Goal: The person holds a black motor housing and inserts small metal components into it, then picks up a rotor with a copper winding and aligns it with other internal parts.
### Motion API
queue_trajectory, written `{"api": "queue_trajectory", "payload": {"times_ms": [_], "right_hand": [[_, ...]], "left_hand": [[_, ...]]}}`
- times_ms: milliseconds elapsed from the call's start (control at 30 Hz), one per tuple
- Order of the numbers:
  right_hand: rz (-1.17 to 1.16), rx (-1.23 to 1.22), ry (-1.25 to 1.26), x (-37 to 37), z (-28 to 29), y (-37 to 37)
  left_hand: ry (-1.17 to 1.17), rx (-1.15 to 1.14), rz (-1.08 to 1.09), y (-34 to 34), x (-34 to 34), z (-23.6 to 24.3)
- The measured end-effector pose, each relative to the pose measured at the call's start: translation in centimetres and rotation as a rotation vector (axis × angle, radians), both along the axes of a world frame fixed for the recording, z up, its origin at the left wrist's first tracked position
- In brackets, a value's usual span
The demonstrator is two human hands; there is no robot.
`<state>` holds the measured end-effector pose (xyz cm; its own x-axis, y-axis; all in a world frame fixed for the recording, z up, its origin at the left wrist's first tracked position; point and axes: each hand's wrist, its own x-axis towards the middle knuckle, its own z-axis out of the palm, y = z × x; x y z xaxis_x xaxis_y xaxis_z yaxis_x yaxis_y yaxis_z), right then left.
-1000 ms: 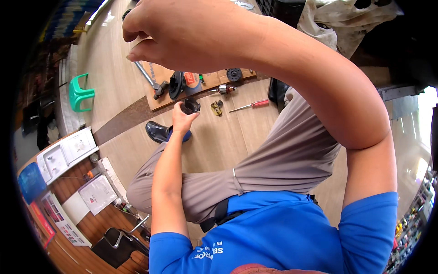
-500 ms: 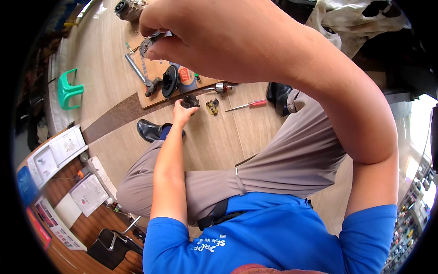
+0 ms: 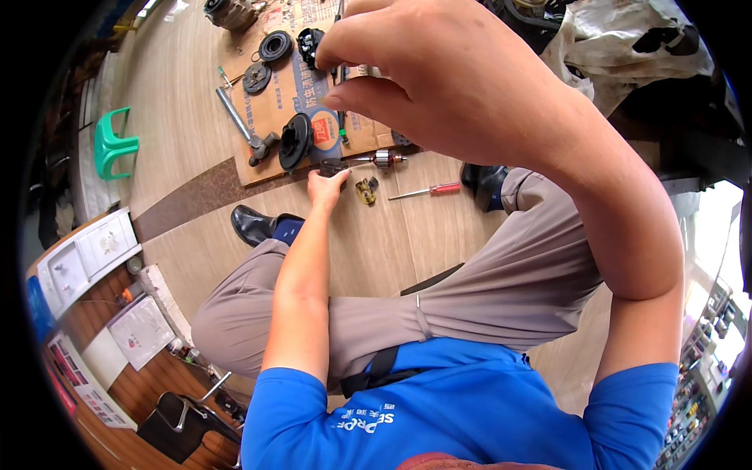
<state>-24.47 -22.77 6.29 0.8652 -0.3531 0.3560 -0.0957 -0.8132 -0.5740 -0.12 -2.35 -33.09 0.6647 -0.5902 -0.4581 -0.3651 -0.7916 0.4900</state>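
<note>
Near the cardboard's front edge, my left hand (image 3: pixel 323 190) grips a small dark motor part (image 3: pixel 332 166), kind unclear, partly hidden by the fingers. My right hand (image 3: pixel 419 70) hovers over the cardboard (image 3: pixel 262 113), thumb and forefinger apart. A small black part (image 3: pixel 309 48) lies beside its fingertips, and a thin dark rod or cord shows through the gap. On the cardboard rest a grey disc (image 3: pixel 257 77), a black ring-shaped part (image 3: pixel 275 47), a black round housing (image 3: pixel 295 142) and a hammer (image 3: pixel 244 125). A motor armature (image 3: pixel 382 159) lies to the right of my left hand.
A yellowish-brown part (image 3: pixel 366 191) and a red-handled screwdriver (image 3: pixel 427 191) are on the floor between my feet. A grey metal housing (image 3: pixel 229 12) stands at the far edge. A green plastic stool (image 3: pixel 114 144) is at left; a stained white cloth (image 3: pixel 627 47) lies far right.
My right hand has moved right from the grey disc, which now lies uncovered on the cardboard. My left hand has shifted slightly right, still gripping the dark part.
</note>
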Motion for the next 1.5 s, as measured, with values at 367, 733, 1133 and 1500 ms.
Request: {"api": "queue_trajectory", "payload": {"times_ms": [367, 733, 1133, 1500], "right_hand": [[-0.111, 0.005, 0.076, -0.6, -0.4, 0.6], [-0.075, 0.045, 0.108, -0.9, -0.9, 0.1], [-0.049, 0.037, -0.085, -1.8, -0.4, 0.5], [-0.143, -0.037, 0.098, -2.4, -0.8, 0.8]], "left_hand": [[-0.011, 0.035, 0.066, 0.1, -0.7, -2.0], [0.031, -0.063, 0.066, 0.7, -0.2, -2.1], [-0.052, 0.006, 0.341, 6.4, 6.2, -6.3], [0.355, -0.011, 0.710, 5.5, 5.4, -6.5]]}}
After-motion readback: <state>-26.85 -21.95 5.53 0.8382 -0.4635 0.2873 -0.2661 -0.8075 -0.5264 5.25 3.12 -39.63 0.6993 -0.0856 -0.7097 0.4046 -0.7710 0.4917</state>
